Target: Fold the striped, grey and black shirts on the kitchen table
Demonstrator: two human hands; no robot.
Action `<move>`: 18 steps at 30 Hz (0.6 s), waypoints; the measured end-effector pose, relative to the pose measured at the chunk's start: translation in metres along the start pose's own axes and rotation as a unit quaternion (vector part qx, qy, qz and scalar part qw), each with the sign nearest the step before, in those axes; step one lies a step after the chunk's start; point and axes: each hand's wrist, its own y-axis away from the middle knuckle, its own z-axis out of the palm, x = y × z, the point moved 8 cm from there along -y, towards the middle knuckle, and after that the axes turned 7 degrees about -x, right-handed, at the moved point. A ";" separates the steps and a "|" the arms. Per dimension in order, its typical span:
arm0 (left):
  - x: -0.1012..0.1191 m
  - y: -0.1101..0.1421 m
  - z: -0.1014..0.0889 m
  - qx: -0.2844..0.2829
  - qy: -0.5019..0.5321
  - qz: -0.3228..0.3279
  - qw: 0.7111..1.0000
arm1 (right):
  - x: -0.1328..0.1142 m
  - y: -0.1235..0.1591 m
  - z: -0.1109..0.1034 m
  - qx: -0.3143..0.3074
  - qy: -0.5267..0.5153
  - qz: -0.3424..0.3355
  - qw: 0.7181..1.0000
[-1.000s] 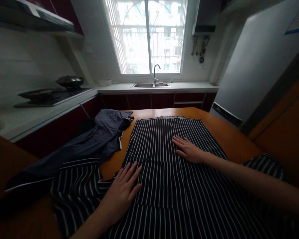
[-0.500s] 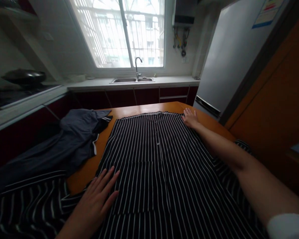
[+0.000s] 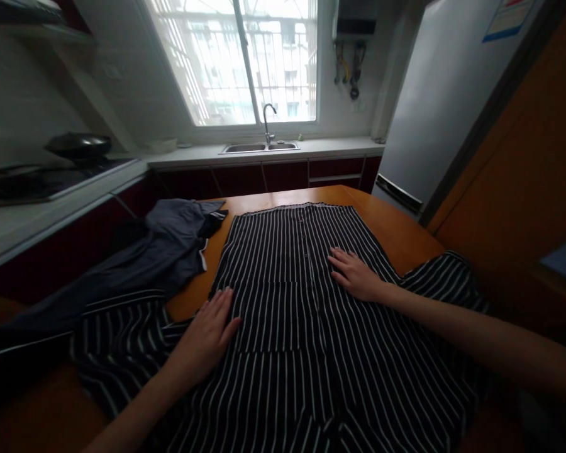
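The left grip [image 3: 207, 333] lay open and flat by the left edge of the black-and-white striped cloth shirt [image 3: 273, 251], beside its sleeve. The right grip [image 3: 356, 277], also released, rested with fingers slightly spread just right of the button line. The shirt lay beneath both on the orange-brown wooden desk [image 3: 387, 220], a stitched pocket panel between them; a dark grey garment [image 3: 170, 233] lay beyond and left of the left grip.

Smoothing the cloth well, I judged, called for a light flat palm as anchor and outward strokes from the other, with the stripes as a guide to straightness. The folds nearer the wearer than both grips needed easing out; heavy pressure could have dragged the button line askew.

Far beyond the right grip, the silver-grey refrigerator [image 3: 429, 94] bore a white, red and blue label [image 3: 508, 20], its writing unreadable. No brand could be read.
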 end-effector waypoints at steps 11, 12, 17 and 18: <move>-0.038 0.001 -0.047 0.011 0.046 -0.144 0.988 | -0.073 0.051 -0.001 0.031 0.014 0.027 0.999; -0.045 0.000 -0.048 0.013 0.084 -0.166 0.982 | -0.077 0.056 0.002 0.027 0.021 0.027 0.999; -0.065 -0.004 -0.040 -0.017 0.337 -0.220 0.915 | -0.075 0.062 0.018 0.002 0.036 0.072 0.997; -0.066 -0.004 -0.040 -0.022 0.373 -0.224 0.900 | -0.074 0.061 0.020 -0.003 0.032 0.075 0.997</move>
